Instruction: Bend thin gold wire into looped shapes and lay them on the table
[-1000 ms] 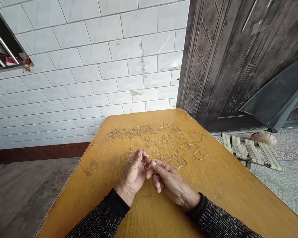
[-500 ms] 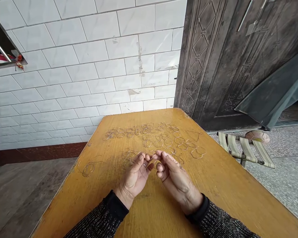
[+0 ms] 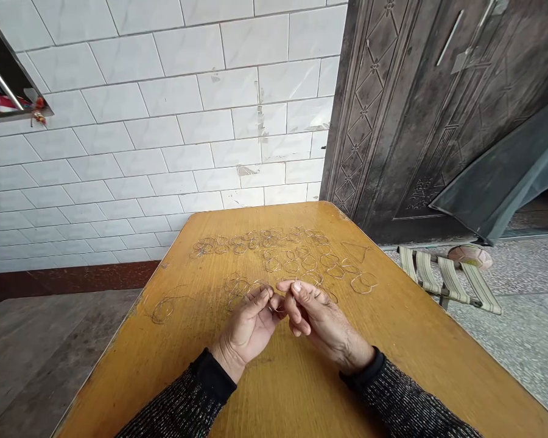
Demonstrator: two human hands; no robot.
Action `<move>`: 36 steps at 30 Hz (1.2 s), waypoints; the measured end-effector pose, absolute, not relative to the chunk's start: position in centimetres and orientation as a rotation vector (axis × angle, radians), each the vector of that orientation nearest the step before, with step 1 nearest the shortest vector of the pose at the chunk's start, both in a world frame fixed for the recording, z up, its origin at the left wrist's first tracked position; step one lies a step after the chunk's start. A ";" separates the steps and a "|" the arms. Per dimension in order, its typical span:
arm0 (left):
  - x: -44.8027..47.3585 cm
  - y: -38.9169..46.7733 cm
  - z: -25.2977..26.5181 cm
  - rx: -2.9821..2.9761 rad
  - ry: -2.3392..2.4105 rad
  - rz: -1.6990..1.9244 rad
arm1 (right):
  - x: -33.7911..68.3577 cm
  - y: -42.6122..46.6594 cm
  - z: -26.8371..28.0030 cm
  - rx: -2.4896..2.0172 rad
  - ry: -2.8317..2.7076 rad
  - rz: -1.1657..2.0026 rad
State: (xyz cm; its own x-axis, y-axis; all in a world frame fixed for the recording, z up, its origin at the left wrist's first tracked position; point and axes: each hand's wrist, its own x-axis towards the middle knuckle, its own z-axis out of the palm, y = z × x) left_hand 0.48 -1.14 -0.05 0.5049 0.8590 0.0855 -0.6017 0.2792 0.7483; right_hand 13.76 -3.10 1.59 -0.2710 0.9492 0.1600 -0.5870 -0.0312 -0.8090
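Observation:
Above the middle of the wooden table (image 3: 274,389), my left hand (image 3: 251,325) pinches a thin wire (image 3: 276,309) between thumb and fingertips. Part of the wire curves between the two hands, and the rest is hidden by fingers. My right hand (image 3: 322,319) is closed in a pinch on the wire's other side, thumb against forefinger. Just beyond the hands lie several bent wire loops (image 3: 364,281), some shaped in double rings. A loose coil of wire (image 3: 163,310) rests to the left of my left hand.
More wire loops (image 3: 221,244) lie in rows toward the table's far end. A white tiled wall (image 3: 164,121) stands behind it. To the right are a dark carved door (image 3: 402,152), a grey curtain (image 3: 502,170) and a low striped folding stool (image 3: 447,277).
My right hand's fingers have turned and closed more tightly, and its thumb has lowered slightly. The wire between the hands now curves lower. My left hand stays nearly in place.

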 end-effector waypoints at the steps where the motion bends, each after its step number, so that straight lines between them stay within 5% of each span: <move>1: 0.5 -1.2 0.0 0.813 0.360 1.009 | 13.8 -3.0 1.5 -0.533 -0.963 1.601; 13: 0.7 -1.4 -0.5 0.848 0.370 1.009 | 13.4 -2.9 1.1 -0.586 -0.671 1.494; 29: 0.6 -1.1 -0.7 0.770 0.440 0.996 | 15.2 -2.9 1.7 -0.903 -1.514 1.171; 36: 0.2 -0.7 -0.7 0.830 0.539 0.994 | 15.5 -3.3 1.6 -0.897 -1.895 0.664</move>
State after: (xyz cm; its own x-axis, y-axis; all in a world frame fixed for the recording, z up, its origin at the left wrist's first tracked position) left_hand 0.22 -0.73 -0.70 0.4586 0.8881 -0.0298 -0.5093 0.2902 0.8102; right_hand 15.53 -3.25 1.61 -0.3235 0.8024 0.5015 0.3135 0.5909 -0.7433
